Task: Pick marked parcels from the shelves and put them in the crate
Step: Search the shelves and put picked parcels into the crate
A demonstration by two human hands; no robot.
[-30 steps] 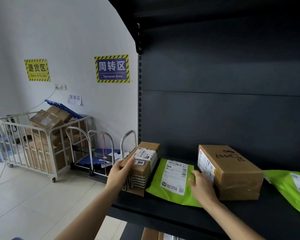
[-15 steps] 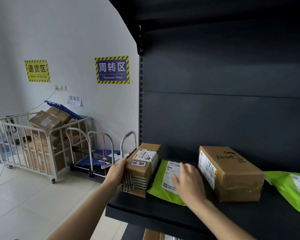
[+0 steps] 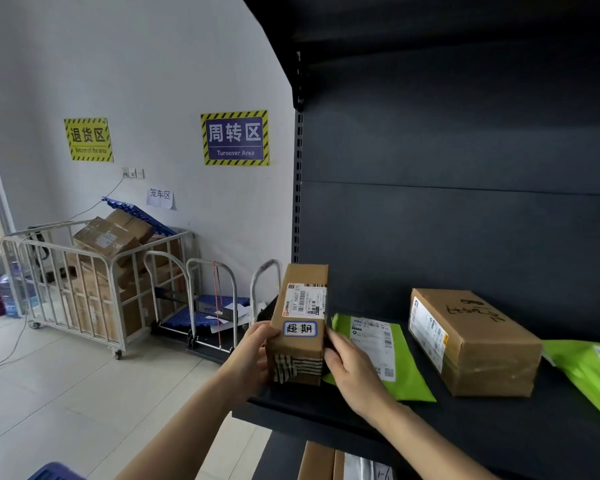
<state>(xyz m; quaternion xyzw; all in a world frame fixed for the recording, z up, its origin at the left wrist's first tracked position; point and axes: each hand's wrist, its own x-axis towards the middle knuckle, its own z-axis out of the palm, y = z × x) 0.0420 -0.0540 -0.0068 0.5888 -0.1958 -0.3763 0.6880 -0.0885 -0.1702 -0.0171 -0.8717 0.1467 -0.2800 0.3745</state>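
A small brown cardboard parcel (image 3: pixel 300 344) with a blue-bordered white marker sticker and a shipping label is tilted up at the left end of the black shelf (image 3: pixel 465 431). My left hand (image 3: pixel 252 358) grips its left side and my right hand (image 3: pixel 352 372) grips its right side. A green mailer bag (image 3: pixel 392 362) lies flat just right of it, partly under my right hand. Farther right stands a larger brown box (image 3: pixel 475 344) with handwriting on top. A blue corner (image 3: pixel 54 472), possibly a crate, shows at the bottom left.
Another green bag (image 3: pixel 589 372) lies at the shelf's right edge. A parcel (image 3: pixel 329 462) sits on the shelf below. On the floor to the left stand a metal cage cart (image 3: pixel 94 289) full of boxes and folded hand trolleys (image 3: pixel 201 306).
My right hand left the larger box, crossed the green bag and took the small parcel's right side. The parcel has been tipped up, its marker sticker now facing me.
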